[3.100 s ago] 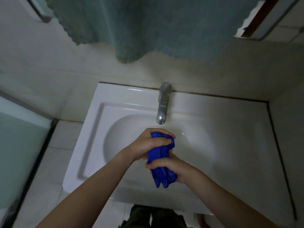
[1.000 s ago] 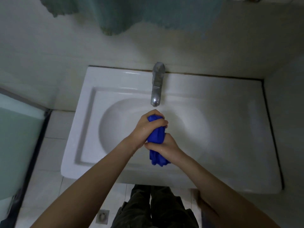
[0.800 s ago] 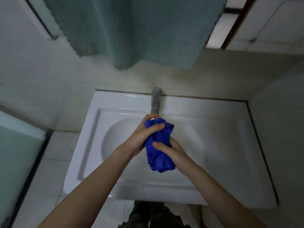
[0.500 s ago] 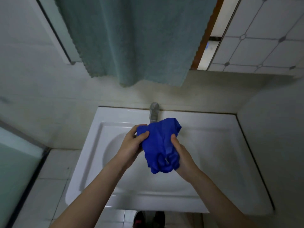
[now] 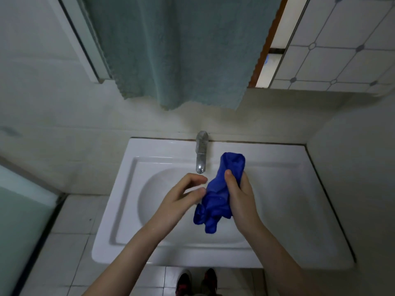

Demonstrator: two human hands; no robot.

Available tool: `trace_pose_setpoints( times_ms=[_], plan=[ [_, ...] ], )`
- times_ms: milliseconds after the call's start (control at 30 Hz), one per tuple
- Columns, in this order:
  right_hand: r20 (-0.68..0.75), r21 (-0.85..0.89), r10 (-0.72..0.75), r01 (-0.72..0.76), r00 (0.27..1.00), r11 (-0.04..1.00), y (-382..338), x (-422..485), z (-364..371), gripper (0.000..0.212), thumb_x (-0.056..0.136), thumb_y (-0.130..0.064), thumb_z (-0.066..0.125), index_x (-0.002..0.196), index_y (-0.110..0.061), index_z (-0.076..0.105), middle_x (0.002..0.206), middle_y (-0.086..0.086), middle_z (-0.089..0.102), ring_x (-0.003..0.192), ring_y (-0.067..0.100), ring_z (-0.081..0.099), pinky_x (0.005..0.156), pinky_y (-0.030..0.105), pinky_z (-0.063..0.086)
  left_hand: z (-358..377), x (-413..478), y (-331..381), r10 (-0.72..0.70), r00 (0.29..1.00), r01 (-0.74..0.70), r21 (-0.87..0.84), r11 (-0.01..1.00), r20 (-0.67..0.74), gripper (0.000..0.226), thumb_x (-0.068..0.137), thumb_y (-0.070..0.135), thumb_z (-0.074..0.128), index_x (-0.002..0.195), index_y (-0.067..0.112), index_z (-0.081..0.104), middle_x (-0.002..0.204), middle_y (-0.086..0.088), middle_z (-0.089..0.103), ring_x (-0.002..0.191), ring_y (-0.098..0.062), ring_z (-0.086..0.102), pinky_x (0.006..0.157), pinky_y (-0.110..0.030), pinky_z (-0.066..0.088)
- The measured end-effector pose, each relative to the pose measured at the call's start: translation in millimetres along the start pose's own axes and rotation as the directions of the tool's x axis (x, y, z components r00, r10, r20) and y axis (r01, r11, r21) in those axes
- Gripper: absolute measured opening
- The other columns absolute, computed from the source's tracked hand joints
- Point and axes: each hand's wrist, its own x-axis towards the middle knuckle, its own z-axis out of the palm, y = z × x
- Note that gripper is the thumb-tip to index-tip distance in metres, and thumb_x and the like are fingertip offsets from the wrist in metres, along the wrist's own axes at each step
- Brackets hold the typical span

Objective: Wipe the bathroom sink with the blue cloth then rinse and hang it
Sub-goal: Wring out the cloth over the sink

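A crumpled blue cloth hangs over the white sink, held up in my right hand, whose thumb presses on its upper part. My left hand is beside the cloth on the left, fingers loosely curled and apart, thumb tip close to the cloth's edge but holding nothing. The chrome tap stands at the back of the basin, just left of the cloth's top. No water stream is visible.
A teal towel hangs on the wall above the tap, over a mirror. A side wall closes in on the right. A frosted glass panel stands at the left, with tiled floor and my shoes below.
My left hand has let go of the cloth and moved slightly left. The cloth, wrung between both hands earlier, now hangs in my right hand alone. The view has tilted upward.
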Motion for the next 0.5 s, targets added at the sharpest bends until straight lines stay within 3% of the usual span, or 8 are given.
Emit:
trace_pose_setpoints(
  times_ms=[67,133,167,267,400,500],
  plan=[
    [-0.024,-0.01,-0.038,0.038,0.999,0.999,-3.9,1.0,0.0,0.021,0.098,-0.035,0.048,0.108,-0.018,0.057,0.092,0.006,0.064,0.081,0.02,0.064,0.068,0.026,0.055,6.9,-4.3,7.6,0.064,0.996,-0.07,0.089,0.994,0.069,0.031,0.081,0.035,0.067,0.108,0.021,0.061,0.111,0.008,0.065,0.105,-0.011,0.062,0.09,-0.024,0.05],
    [-0.033,-0.016,-0.06,0.059,0.998,0.998,-6.9,0.9,1.4,0.024,0.099,-0.035,0.045,0.11,-0.017,0.057,0.088,0.003,0.063,0.077,0.018,0.063,0.066,0.026,0.054,12.3,-1.7,8.4,0.156,0.988,-0.153,0.188,0.97,0.0,0.02,0.08,0.027,0.07,0.098,0.02,0.064,0.105,0.007,0.067,0.102,-0.011,0.064,0.088,-0.021,0.05],
    [-0.039,-0.001,-0.056,0.056,0.998,0.998,-7.5,1.1,1.3,0.025,0.099,-0.035,0.044,0.112,-0.019,0.057,0.088,0.0,0.065,0.077,0.016,0.063,0.066,0.026,0.054,12.9,0.8,9.3,0.173,0.983,-0.162,0.159,0.974,-0.057,0.007,0.085,0.019,0.068,0.09,0.018,0.065,0.096,0.004,0.069,0.093,-0.01,0.065,0.082,-0.022,0.051],
    [-0.06,0.023,-0.049,0.05,0.997,0.998,-8.9,1.2,-2.8,0.023,0.101,-0.032,0.041,0.113,-0.027,0.06,0.092,-0.007,0.069,0.081,0.01,0.066,0.069,0.023,0.056,4.6,6.6,15.0,0.137,0.975,-0.131,0.045,0.99,-0.173,0.018,0.097,0.014,0.052,0.081,0.007,0.054,0.066,-0.011,0.053,0.061,-0.02,0.049,0.06,-0.034,0.041],
    [-0.077,-0.194,-0.096,0.08,0.992,0.978,-5.1,1.9,-18.9,0.03,0.102,-0.031,0.04,0.093,-0.009,0.059,0.078,0.005,0.06,0.07,0.012,0.057,0.062,0.023,0.05,-6.8,13.7,29.3,0.143,0.947,-0.139,0.034,0.99,-0.289,0.023,0.103,0.024,0.04,0.089,0.006,0.046,0.066,-0.012,0.048,0.057,-0.018,0.041,0.053,-0.027,0.034],
    [-0.045,-0.442,-0.074,0.046,0.996,0.896,7.5,4.9,-39.5,0.031,0.101,-0.033,0.042,0.088,-0.012,0.059,0.077,0.009,0.065,0.069,0.016,0.061,0.065,0.035,0.053,-12.7,19.9,46.9,0.193,0.907,-0.194,0.035,0.98,-0.375,0.022,0.103,0.021,0.039,0.088,0.007,0.048,0.067,-0.009,0.048,0.056,-0.013,0.041,0.049,-0.02,0.035]
  ],
)
